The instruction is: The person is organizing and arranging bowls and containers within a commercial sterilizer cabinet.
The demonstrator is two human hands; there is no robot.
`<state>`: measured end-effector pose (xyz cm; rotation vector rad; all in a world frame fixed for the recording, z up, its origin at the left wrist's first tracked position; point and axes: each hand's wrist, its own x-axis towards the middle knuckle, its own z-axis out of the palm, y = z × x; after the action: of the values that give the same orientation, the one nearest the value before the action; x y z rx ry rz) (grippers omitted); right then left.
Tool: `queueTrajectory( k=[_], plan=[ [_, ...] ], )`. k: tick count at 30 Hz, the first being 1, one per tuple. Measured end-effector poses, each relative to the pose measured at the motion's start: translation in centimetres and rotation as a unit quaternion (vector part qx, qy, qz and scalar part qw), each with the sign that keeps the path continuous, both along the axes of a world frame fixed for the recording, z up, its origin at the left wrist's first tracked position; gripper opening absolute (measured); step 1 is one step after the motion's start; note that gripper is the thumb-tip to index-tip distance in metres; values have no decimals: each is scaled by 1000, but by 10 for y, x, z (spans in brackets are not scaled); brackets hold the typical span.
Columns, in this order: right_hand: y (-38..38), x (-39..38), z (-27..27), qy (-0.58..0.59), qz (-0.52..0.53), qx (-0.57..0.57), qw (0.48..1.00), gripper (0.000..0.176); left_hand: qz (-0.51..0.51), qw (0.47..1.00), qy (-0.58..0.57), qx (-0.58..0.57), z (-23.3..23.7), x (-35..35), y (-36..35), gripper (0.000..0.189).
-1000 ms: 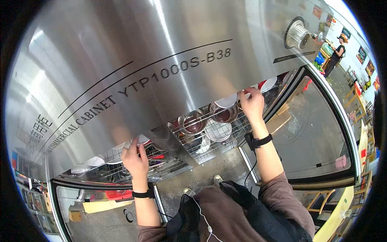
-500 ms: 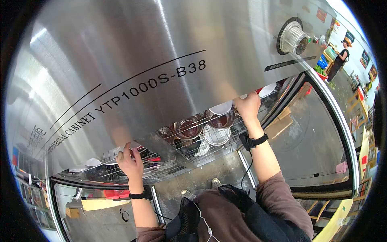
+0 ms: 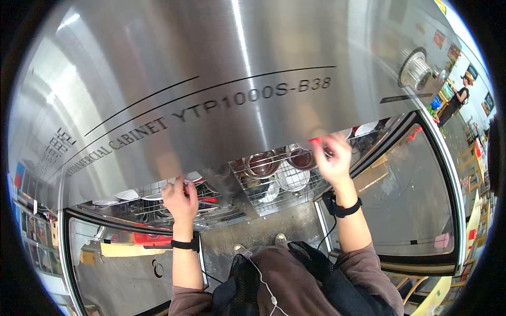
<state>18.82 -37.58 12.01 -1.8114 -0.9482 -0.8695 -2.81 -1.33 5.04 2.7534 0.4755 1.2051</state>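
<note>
My left hand (image 3: 180, 203) is at the front of the cabinet's wire rack on the left, fingers curled in toward the thumb. What lies between them is too small to make out. A red-handled utensil (image 3: 206, 200) lies just right of it on the rack. My right hand (image 3: 335, 160), smeared by motion, is at the rack's right part with fingers bent together. A small red piece (image 3: 315, 140) shows at its fingertips. Left of that hand, glass bowls (image 3: 262, 165) stand on the rack, with a white round dish (image 3: 293, 178) below. White bowls (image 3: 126, 195) sit at far left.
The steel cabinet front (image 3: 221, 63) fills the upper view, with a dial (image 3: 416, 71) at right. Glass doors stand open on the left (image 3: 126, 279) and right (image 3: 411, 205). A person (image 3: 459, 99) stands far off at upper right.
My right hand has come back and down from the cabinet's edge, a red piece now showing at its fingertips. My left hand stays at the rack. The view has turned slightly, shifting the cabinet rightward.
</note>
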Motion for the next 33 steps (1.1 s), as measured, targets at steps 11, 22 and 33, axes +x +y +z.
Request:
queueTrajectory(
  k=[11, 22, 33],
  plan=[
    [111, -28, -28, 14, 86, -296, 951, 31, -57, 998, -6, 2, 7, -4, 7, 26],
    [129, -42, -10, 103, 104, -328, 933, 26, -83, 996, -19, 14, 5, -4, 15, 19],
    [66, -46, -10, -13, 15, -70, 997, 19, -55, 995, -67, 40, -4, 5, 12, 13]
  ],
)
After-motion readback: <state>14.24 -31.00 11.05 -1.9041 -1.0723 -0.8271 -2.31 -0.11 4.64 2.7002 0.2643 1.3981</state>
